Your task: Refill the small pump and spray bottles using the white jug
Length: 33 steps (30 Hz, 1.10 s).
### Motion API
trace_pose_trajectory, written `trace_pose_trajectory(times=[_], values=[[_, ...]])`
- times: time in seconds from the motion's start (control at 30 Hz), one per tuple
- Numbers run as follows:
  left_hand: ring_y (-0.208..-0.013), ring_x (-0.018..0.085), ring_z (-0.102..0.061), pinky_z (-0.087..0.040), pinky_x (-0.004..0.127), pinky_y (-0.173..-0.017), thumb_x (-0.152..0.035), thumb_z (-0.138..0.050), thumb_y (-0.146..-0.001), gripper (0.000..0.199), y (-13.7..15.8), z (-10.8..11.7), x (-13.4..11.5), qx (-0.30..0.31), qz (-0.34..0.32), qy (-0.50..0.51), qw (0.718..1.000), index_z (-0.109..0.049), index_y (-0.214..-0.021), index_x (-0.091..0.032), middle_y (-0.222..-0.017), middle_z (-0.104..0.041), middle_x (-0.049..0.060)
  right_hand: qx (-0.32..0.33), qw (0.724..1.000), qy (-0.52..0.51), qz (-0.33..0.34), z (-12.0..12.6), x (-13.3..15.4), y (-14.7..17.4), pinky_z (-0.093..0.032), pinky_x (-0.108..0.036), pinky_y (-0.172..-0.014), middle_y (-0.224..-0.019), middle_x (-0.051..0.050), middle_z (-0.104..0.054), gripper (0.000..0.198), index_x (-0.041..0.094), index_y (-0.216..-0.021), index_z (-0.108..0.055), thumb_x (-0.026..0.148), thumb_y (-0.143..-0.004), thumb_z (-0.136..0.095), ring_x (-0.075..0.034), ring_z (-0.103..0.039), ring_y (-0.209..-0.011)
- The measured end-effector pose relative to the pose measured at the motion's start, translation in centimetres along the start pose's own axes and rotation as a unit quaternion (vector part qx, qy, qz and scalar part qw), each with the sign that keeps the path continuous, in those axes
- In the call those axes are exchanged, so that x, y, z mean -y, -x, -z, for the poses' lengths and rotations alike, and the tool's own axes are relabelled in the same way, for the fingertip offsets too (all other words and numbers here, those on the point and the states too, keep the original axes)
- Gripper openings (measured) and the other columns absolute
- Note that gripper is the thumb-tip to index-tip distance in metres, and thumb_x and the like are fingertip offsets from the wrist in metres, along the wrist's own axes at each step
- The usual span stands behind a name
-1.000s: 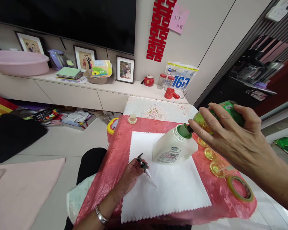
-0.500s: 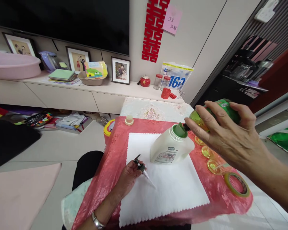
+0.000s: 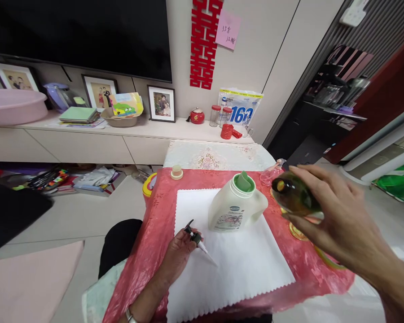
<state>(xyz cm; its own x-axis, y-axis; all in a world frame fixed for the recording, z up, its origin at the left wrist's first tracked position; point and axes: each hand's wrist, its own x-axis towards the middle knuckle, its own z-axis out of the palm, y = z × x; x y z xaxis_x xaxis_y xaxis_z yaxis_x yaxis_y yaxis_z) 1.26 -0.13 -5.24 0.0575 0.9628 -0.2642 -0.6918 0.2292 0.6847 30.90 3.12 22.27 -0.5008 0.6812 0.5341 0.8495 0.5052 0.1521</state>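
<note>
Green at the right: grips a tinted bottle point(image 3: 299, 196) in the right hand point(image 3: 343, 217), digits closed round its body. Holds its long axis aslant, mouth end to the left — just right of the cream jug point(image 3: 234, 208) and apart from it. Finds the jug upright on the white cloth point(image 3: 242, 278), green spout point(image 3: 244, 182) in its neck, handle toward the right hand. Pinches a black pump head point(image 3: 195, 237) in the left hand point(image 3: 178, 251), tube point(image 3: 207, 255) slanting to the lower right. Is nearer the spout with the right hand — nearer the jug's foot with the left.
</note>
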Motion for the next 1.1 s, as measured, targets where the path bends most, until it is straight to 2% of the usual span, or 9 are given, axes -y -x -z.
trace_pose_trajectory(times=[0.07, 0.17, 0.3, 0.43, 0.57, 0.7, 0.87, 1.1], values=[[-0.089, 0.018, -0.072, -0.055, 0.028, -0.083, -0.029, -0.098, -0.056, 0.045, 0.0, 0.0, 0.0, -0.001, -0.002, 0.001, 1.0, -0.077, -0.095, -0.021, -0.093, -0.076, 0.003, 0.015, 0.994, -0.101, -0.04, -0.6, 0.3, 2.3, -0.044, -0.045, -0.099, -0.141, -0.008, -0.05, 0.065, 0.027, -0.152, -0.04, 0.057, -0.096, -0.057, -0.029, -0.052, -0.126], [-0.091, 0.018, -0.072, -0.056, 0.029, -0.083, -0.028, -0.097, -0.059, 0.045, 0.1, -0.5, -0.2, -0.006, 0.005, 0.004, 1.0, -0.076, -0.098, -0.021, -0.096, -0.075, 0.003, 0.063, 0.978, -0.179, -0.089, -2.6, 1.4, 6.2, -0.048, -0.038, -0.097, -0.142, -0.004, -0.049, 0.067, 0.03, -0.152, -0.038, 0.052, -0.094, -0.061, -0.024, -0.053, -0.126], [-0.094, 0.018, -0.072, -0.056, 0.029, -0.087, -0.029, -0.095, -0.064, 0.045, 0.5, -2.0, -1.7, -0.031, 0.002, 0.014, 0.999, -0.074, -0.102, -0.02, -0.1, -0.075, 0.003, 0.12, 0.972, -0.157, -0.127, -6.9, 3.2, 11.1, -0.047, -0.042, -0.098, -0.143, -0.003, -0.048, 0.074, 0.034, -0.151, -0.034, 0.036, -0.084, -0.066, -0.026, -0.052, -0.126], [-0.096, 0.016, -0.071, -0.056, 0.029, -0.09, -0.025, -0.093, -0.065, 0.039, 1.1, -4.3, -4.3, -0.081, -0.061, 0.047, 0.994, -0.071, -0.097, -0.021, -0.1, -0.075, 0.001, 0.166, 0.968, -0.135, -0.13, -10.1, 5.4, 14.1, -0.043, -0.048, -0.098, -0.14, -0.007, -0.049, 0.083, 0.034, -0.151, -0.03, 0.028, -0.076, -0.067, -0.029, -0.051, -0.126], [-0.094, 0.015, -0.071, -0.055, 0.03, -0.095, -0.022, -0.092, -0.067, 0.035, 1.5, -5.6, -6.1, -0.064, -0.112, 0.066, 0.989, -0.071, -0.094, -0.022, -0.095, -0.074, -0.001, 0.178, 0.961, -0.155, -0.142, -11.2, 8.0, 14.7, -0.04, -0.051, -0.1, -0.143, -0.009, -0.045, 0.08, 0.032, -0.152, -0.028, 0.03, -0.08, -0.063, -0.029, -0.047, -0.131], [-0.094, 0.014, -0.071, -0.055, 0.029, -0.093, -0.022, -0.093, -0.065, 0.037, 2.1, -6.1, -6.5, -0.061, -0.123, 0.054, 0.989, -0.072, -0.094, -0.023, -0.093, -0.074, -0.002, 0.185, 0.956, -0.179, -0.14, -11.4, 10.0, 14.1, -0.038, -0.051, -0.1, -0.145, -0.009, -0.043, 0.076, 0.031, -0.152, -0.029, 0.029, -0.082, -0.058, -0.028, -0.045, -0.132], [-0.094, 0.014, -0.069, -0.054, 0.028, -0.09, -0.025, -0.093, -0.064, 0.039, 2.7, -6.4, -6.3, -0.052, -0.126, 0.005, 0.991, -0.073, -0.097, -0.023, -0.098, -0.073, 0.0, 0.19, 0.956, -0.18, -0.132, -11.9, 11.0, 13.4, -0.037, -0.05, -0.101, -0.145, -0.01, -0.043, 0.078, 0.03, -0.153, -0.028, 0.028, -0.081, -0.058, -0.028, -0.044, -0.132], [-0.091, 0.016, -0.071, -0.055, 0.031, -0.088, -0.026, -0.094, -0.062, 0.04, 3.0, -6.6, -6.7, -0.042, -0.137, -0.037, 0.989, -0.073, -0.095, -0.022, -0.093, -0.074, 0.0, 0.208, 0.954, -0.174, -0.127, -12.5, 11.6, 13.4, -0.035, -0.052, -0.102, -0.146, -0.01, -0.042, 0.082, 0.03, -0.156, -0.024, 0.029, -0.082, -0.059, -0.029, -0.044, -0.133]])
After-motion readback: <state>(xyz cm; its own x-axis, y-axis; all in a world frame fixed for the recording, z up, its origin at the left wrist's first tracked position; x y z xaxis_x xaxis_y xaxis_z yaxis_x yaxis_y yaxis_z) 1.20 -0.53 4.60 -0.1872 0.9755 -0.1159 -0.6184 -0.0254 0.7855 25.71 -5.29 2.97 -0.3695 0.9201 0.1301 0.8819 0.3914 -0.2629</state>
